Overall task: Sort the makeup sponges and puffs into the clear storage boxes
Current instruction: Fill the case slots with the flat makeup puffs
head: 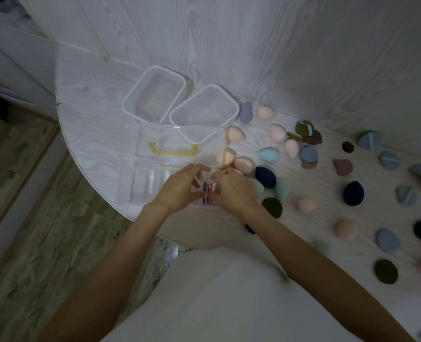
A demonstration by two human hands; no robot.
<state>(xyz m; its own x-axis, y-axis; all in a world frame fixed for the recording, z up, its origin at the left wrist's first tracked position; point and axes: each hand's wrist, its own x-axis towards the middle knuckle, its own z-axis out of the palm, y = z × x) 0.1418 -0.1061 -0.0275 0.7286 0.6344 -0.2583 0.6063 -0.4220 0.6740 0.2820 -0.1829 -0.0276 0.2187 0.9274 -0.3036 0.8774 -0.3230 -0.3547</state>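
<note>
My left hand (180,187) and my right hand (231,191) meet near the table's front edge and together pinch a small stack of flat puffs (208,191), purple and pink, standing on edge. Just behind them stands a large clear storage box (140,166) with a yellow handle (171,150). Two smaller clear boxes with white rims (155,95) (204,112) sit farther back. Egg-shaped sponges lie to the right: pink (235,134), teal (268,155), navy (265,176). Round flat puffs, blue-grey (387,240) and dark green (385,271), are scattered at the far right.
The white wood-grain table (93,114) curves to an edge on the left, with a wooden floor (32,218) below. A white panelled wall (229,45) rises behind the boxes. Several sponges crowd close to my right hand.
</note>
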